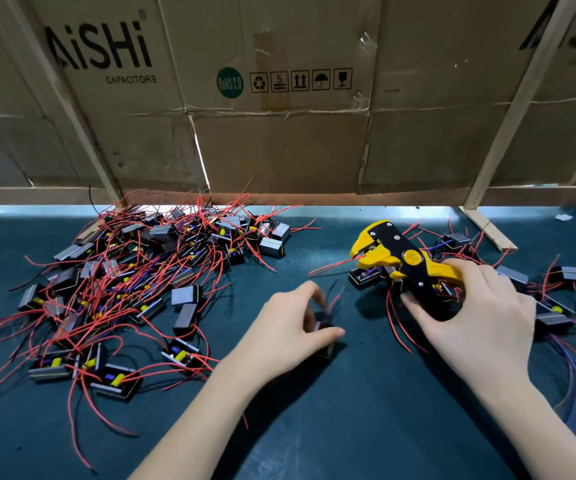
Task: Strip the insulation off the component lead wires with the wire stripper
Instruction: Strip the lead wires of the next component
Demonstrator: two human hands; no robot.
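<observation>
My right hand grips the handles of a yellow and black wire stripper, whose jaws point up and left. A red lead wire runs out leftward from the jaws, and a small black component lies just under them. My left hand holds a small black component between thumb and fingers on the green mat; its thin leads stick up and are blurred.
A large heap of black components with red wires covers the mat's left side. A smaller scatter of components lies at the right, behind my right hand. Cardboard sheets on a wooden frame wall off the back.
</observation>
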